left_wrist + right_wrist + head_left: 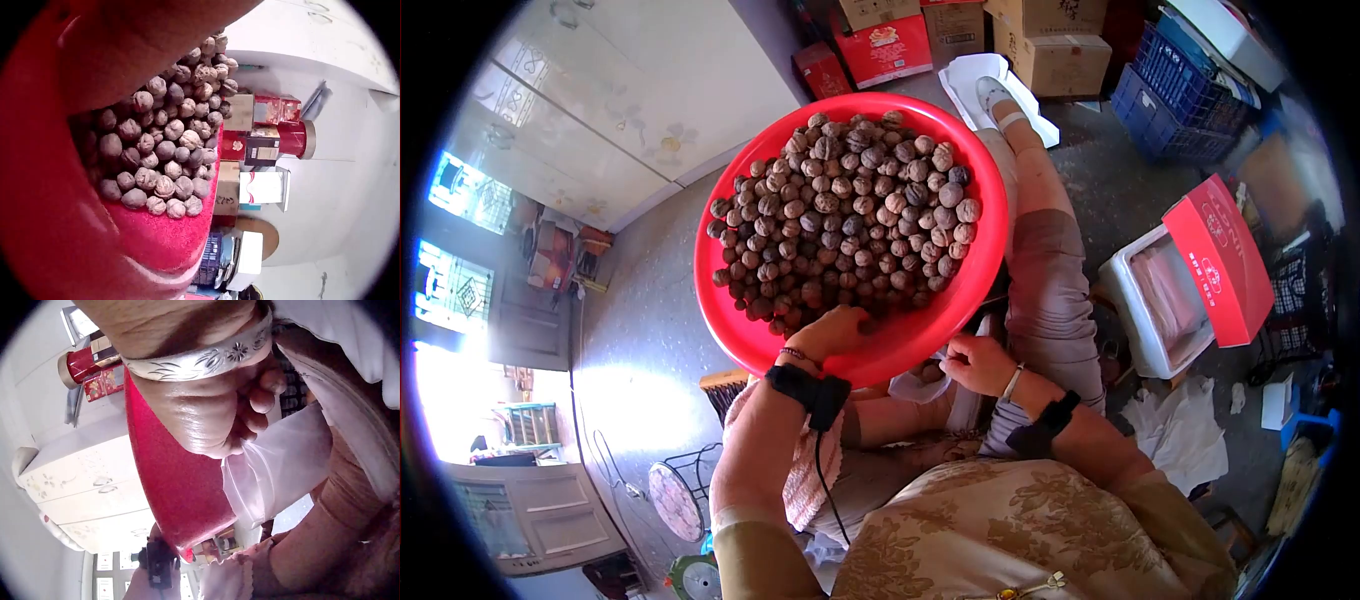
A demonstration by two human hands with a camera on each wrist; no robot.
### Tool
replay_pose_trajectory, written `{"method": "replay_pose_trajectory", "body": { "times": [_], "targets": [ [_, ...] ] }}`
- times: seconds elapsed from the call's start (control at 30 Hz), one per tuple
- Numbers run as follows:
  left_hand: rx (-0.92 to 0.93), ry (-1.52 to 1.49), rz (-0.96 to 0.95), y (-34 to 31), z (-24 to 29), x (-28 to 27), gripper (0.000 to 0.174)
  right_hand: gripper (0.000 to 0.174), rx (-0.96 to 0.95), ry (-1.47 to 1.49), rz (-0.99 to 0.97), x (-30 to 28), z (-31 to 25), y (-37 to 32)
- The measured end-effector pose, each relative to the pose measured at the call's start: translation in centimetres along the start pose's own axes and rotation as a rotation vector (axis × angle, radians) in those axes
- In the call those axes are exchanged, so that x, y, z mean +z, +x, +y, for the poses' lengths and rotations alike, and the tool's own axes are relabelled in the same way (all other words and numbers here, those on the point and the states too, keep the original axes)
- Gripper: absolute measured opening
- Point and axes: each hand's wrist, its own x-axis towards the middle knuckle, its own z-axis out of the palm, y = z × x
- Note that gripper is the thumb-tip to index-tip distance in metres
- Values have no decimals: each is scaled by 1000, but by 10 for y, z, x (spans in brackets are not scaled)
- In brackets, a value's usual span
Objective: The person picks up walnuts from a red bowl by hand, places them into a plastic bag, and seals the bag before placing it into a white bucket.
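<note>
A wide red plastic basin (pixel 745 340) holds a big heap of brown walnuts (pixel 840 210). My left hand (pixel 832 333) reaches over the basin's near rim, its fingers at the near edge of the heap. The left wrist view has walnuts (pixel 165 150) beyond that hand, but its fingertips are hidden, so I cannot tell whether they hold a nut. Just below the rim on the right, my right hand (pixel 980 364) pinches the mouth of a translucent plastic bag (pixel 281 469). Its curled fingers (pixel 253 419) show in the right wrist view.
To the right stands a white foam box (pixel 1135 310) with a red lid-like carton (pixel 1220 265) leaning on it. Blue crates (pixel 1170 110) and cardboard boxes (pixel 1060 65) are stacked at the back. A round-seated stool (pixel 675 500) stands at lower left, and white cabinets (pixel 630 90) at upper left.
</note>
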Motion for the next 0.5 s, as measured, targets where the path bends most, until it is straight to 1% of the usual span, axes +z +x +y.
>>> {"method": "replay_pose_trajectory", "body": {
  "times": [0.03, 0.1, 0.13, 0.2, 0.23, 0.3, 0.33, 0.4, 0.43, 0.5],
  "targets": [
    [0, 0, 0, 1, 5, -2, 34, 23, 3, 7, -6, 0, 0, 0],
    [-97, 83, -58, 2, 14, -7, 38, 23, 5, 6, -11, 0, 0, 0],
    [-96, 82, -58, 2, 15, -7, 38, 22, 8, 5, -17, 0, 0, 0],
    [-72, -25, 33, 0, 18, -6, 39, 22, 29, 2, -31, -2, -1, 0],
    [-71, -25, 33, 0, 18, -4, 39, 22, 51, 0, -46, -2, -2, 0],
    [-33, -198, 181, 0, 16, 1, 42, 22, 44, 3, -35, -1, 0, 0],
    [-34, -198, 182, 2, 13, 4, 42, 22, 38, 7, -26, 0, 0, 0],
    [7, -105, 153, 6, 8, 8, 47, 22, 36, 2, -33, -1, -1, 1],
    [7, -105, 154, 9, 4, 8, 47, 22, 36, -2, -40, -1, -1, 1],
    [33, -70, -34, 14, -1, 6, 56, 23, 31, 6, -32, 0, 1, 0]
  ]
}}
